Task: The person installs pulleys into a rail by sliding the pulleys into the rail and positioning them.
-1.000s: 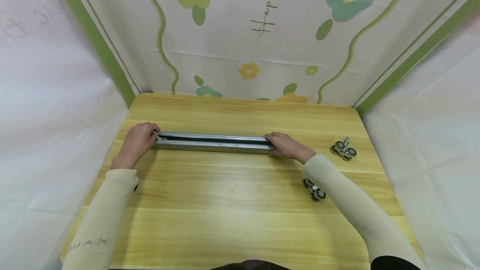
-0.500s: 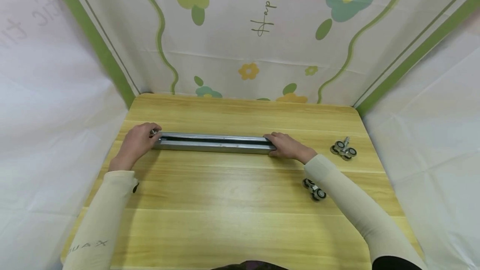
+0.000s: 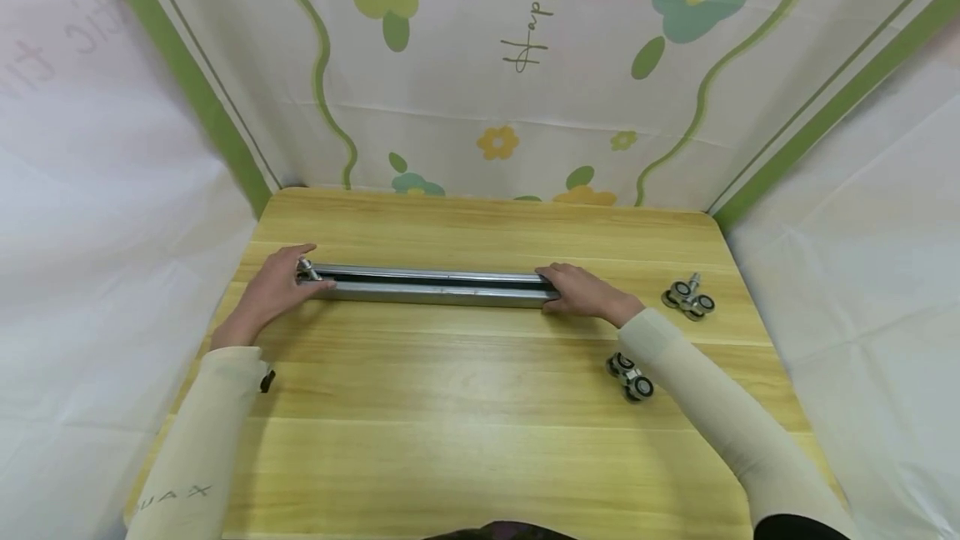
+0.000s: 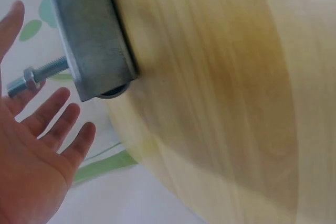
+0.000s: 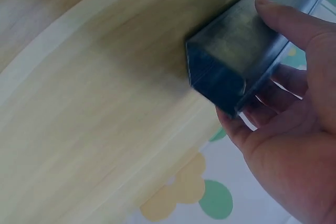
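Spreading from the pinch seen half a second earlier, the left hand (image 3: 273, 283) had opened its thumb away from its fingers at the left of the frame, leaving a threaded bolt (image 4: 51, 70) exposed in the gap, while the right hand and its end of the rail had slipped a touch toward the right of the frame. Wide apart and gripping nothing, the left fingers framed the bolt, which rose tilted from the left end of the metal rail (image 3: 442, 296); whether a finger brushed it could not be told. A dark rounded edge (image 4: 113, 93) showed beneath the rail's end in the left wrist view. Across the center of the frame, the rail lay lengthwise on the wood-grain surface (image 3: 465, 440), slot facing up. At its other end, the right hand (image 3: 583, 292) held firm, thumb on the near wall and fingers curled around the far side. Two loose roller units sat at the right of the frame, unmoved: one wheeled roller (image 3: 687, 298) farther back with its stud pointing up, and a second roller (image 3: 630, 377) nearer, just beside the pale right sleeve (image 3: 690, 407). Flowered white fabric (image 3: 450, 48) filled the top of the frame.
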`<state>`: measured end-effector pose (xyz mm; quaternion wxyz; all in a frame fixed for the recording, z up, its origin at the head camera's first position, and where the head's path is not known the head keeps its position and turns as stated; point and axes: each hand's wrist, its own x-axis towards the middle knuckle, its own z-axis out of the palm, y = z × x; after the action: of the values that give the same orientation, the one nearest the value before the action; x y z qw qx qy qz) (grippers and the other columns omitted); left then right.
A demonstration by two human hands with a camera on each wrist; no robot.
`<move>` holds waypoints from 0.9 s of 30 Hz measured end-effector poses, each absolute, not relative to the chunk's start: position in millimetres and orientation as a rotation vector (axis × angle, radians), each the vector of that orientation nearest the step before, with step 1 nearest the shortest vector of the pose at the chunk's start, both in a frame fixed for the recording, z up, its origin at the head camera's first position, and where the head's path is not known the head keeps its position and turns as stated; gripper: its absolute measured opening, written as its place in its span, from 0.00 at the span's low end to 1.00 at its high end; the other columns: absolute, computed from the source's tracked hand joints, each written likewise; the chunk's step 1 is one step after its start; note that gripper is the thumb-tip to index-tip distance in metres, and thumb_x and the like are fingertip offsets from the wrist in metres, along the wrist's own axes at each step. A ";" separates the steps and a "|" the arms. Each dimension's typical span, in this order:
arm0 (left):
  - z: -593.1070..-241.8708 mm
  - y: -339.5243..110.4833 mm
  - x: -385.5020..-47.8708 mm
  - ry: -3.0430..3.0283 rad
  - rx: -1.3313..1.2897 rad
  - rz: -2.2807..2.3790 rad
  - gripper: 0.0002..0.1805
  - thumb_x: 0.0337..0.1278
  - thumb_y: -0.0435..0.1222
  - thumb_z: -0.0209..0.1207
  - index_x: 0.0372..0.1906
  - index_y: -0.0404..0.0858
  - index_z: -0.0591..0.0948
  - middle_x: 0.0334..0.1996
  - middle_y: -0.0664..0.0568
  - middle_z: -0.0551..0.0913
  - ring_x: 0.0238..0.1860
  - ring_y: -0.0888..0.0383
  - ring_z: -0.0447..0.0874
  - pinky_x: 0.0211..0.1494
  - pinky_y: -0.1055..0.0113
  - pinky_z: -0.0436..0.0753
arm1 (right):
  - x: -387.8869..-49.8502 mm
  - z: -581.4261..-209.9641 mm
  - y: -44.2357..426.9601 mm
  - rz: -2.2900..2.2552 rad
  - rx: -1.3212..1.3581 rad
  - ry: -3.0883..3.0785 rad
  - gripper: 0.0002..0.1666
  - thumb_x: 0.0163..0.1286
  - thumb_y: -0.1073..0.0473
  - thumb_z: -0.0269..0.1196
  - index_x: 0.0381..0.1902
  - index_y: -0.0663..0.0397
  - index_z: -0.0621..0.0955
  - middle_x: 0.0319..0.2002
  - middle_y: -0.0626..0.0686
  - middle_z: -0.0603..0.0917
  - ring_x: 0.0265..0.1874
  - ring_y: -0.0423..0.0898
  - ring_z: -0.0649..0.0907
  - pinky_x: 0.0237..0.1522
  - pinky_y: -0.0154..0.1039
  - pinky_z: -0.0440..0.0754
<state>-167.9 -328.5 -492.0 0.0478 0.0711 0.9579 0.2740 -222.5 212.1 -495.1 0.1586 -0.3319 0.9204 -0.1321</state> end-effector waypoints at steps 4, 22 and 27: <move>-500.1 -333.8 -169.9 2.877 0.216 0.911 0.56 0.63 0.54 0.73 0.80 0.23 0.59 0.76 0.22 0.62 0.76 0.24 0.57 0.75 0.29 0.61 | -219.9 -488.9 225.3 -0.355 -0.926 2.662 0.45 0.71 0.56 0.74 0.76 0.72 0.68 0.66 0.71 0.78 0.65 0.66 0.79 0.67 0.60 0.79; -512.3 -345.8 -167.0 2.793 0.229 1.030 0.40 0.63 0.43 0.75 0.71 0.26 0.71 0.72 0.22 0.67 0.68 0.19 0.68 0.70 0.28 0.70 | -187.8 -468.0 304.3 -0.329 -0.905 2.681 0.31 0.74 0.63 0.69 0.70 0.71 0.76 0.66 0.70 0.80 0.65 0.69 0.79 0.65 0.65 0.79; -513.1 -346.8 -167.3 2.792 0.224 1.025 0.41 0.63 0.42 0.75 0.73 0.27 0.70 0.74 0.21 0.64 0.69 0.18 0.66 0.71 0.27 0.69 | -169.0 -468.0 325.4 -0.312 -0.894 2.674 0.27 0.73 0.65 0.69 0.67 0.69 0.79 0.64 0.68 0.82 0.63 0.68 0.81 0.62 0.65 0.81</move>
<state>-167.3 -346.8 -513.1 0.0794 0.0748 0.9331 0.3427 -169.0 325.4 -468.0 0.1520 -0.3116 0.9317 -0.1086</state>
